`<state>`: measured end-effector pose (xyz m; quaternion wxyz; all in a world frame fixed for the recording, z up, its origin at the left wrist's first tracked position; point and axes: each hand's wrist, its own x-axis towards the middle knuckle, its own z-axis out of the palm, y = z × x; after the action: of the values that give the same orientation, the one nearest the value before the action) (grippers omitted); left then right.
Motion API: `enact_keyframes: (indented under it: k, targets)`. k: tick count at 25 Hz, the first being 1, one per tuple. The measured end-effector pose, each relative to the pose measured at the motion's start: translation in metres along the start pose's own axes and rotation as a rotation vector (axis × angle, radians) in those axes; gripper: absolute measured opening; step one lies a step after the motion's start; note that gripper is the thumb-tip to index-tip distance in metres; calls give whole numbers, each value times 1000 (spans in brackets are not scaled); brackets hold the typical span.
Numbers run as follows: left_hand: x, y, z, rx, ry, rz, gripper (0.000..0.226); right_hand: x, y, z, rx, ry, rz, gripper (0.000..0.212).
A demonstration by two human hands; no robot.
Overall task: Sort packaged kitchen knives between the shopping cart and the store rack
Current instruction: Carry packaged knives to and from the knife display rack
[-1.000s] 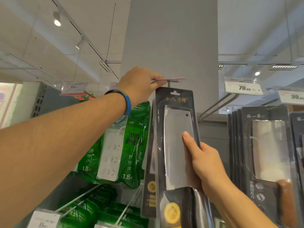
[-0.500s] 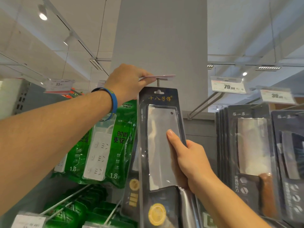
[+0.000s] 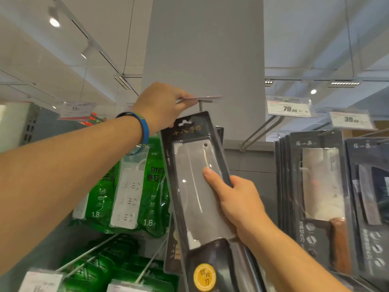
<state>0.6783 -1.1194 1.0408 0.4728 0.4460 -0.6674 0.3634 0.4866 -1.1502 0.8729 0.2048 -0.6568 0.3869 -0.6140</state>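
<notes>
Knife package (image 3: pixel 189 197) tilted, gripped by right hand (image 3: pixel 237 205) | left hand (image 3: pixel 160 106) pinches hook tag (image 3: pixel 210 98) above it

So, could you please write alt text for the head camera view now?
A right hand grips a packaged cleaver, tilted, with its top close under a rack hook, while the left hand pinches the label flap at the hook's tip. Green power strip packs hang to the left, more packaged knives to the right.
</notes>
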Motion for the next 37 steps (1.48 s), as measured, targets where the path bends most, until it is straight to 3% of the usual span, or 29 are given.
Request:
enact_keyframes:
  k: [3, 8, 12, 16, 20, 27, 33, 37]
  targets:
    - [1, -2, -2, -12, -10, -1, 39, 0, 1, 2, 101, -7, 64, 71]
    - [2, -5, 0, 6, 14, 45, 40, 6, 3, -7, 113, 51, 68, 86]
    - [4, -6, 2, 2, 41, 47, 44, 16, 1, -12, 116, 49, 127, 70]
    - [4, -6, 4, 19, 65, 43, 46, 23, 13, 0, 126, 45, 162, 77]
    - [5, -6, 3, 11, 55, 40, 47, 45, 18, 12, 95, 60, 211, 67]
    - [2, -3, 1, 53, 21, 50, 37, 79, 46, 28, -117, 16, 213, 88]
    - [-3, -2, -1, 162, 22, 114, 35, 100, 52, 46, -300, 21, 284, 87]
    - [-13, -2, 8, 173, 32, 104, 31, 97, 61, 51, -272, 14, 242, 98]
